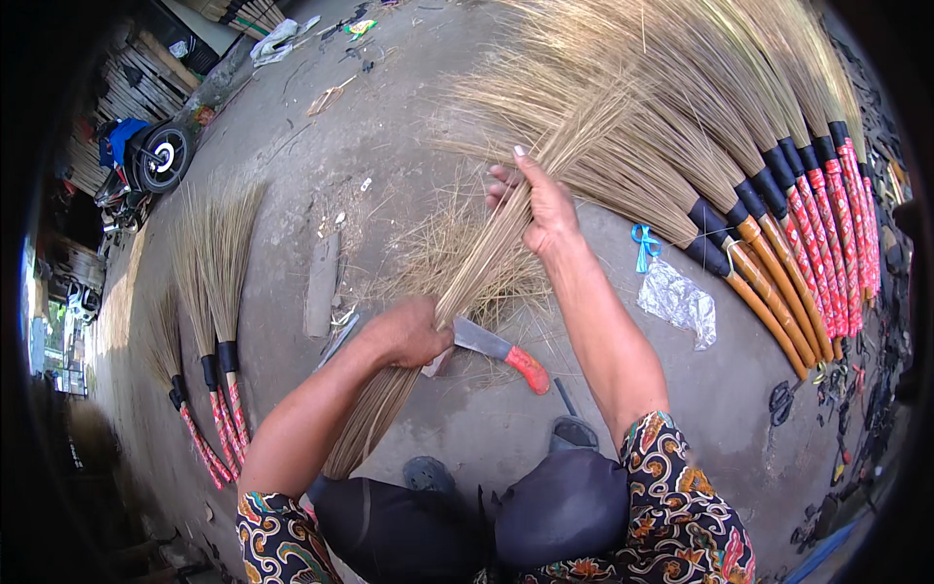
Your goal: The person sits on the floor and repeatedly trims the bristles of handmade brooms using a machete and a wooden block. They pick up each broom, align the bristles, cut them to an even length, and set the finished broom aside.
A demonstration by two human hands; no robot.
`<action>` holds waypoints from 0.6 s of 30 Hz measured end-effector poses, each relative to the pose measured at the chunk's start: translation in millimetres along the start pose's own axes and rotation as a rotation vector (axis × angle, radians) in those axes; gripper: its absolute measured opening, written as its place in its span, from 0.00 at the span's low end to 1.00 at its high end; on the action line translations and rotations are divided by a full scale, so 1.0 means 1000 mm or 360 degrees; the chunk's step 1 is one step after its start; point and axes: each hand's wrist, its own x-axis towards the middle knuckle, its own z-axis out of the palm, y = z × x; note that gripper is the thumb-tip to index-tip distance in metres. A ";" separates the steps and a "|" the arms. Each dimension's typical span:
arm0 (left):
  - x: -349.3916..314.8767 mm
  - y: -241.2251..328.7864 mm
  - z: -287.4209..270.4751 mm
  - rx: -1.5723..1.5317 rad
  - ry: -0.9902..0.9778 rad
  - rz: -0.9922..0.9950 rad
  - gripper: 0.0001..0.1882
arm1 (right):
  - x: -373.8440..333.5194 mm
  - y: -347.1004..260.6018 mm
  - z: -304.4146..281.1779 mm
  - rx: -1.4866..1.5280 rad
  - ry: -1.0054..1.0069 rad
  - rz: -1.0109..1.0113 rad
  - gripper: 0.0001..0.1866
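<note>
The left hand grips closed around the long tan bundle of dry grass stalks, probably light, springy and loose, while the right hand pinches its fanned upper stalks.

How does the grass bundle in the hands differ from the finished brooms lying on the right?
The grass bundle is loose and unbound, gripped by the left hand and fanned by the right hand; the finished brooms are bound with black and red wrapping.
The bundle is held up at a slant; the brooms lie in a row on the concrete.
Both are made of the same tan grass stalks.
</note>
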 end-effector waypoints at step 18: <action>0.044 -0.204 0.139 -0.0074 0.0309 -0.0247 0.29 | -0.119 0.181 -0.180 -0.2551 -0.0789 -0.0080 0.30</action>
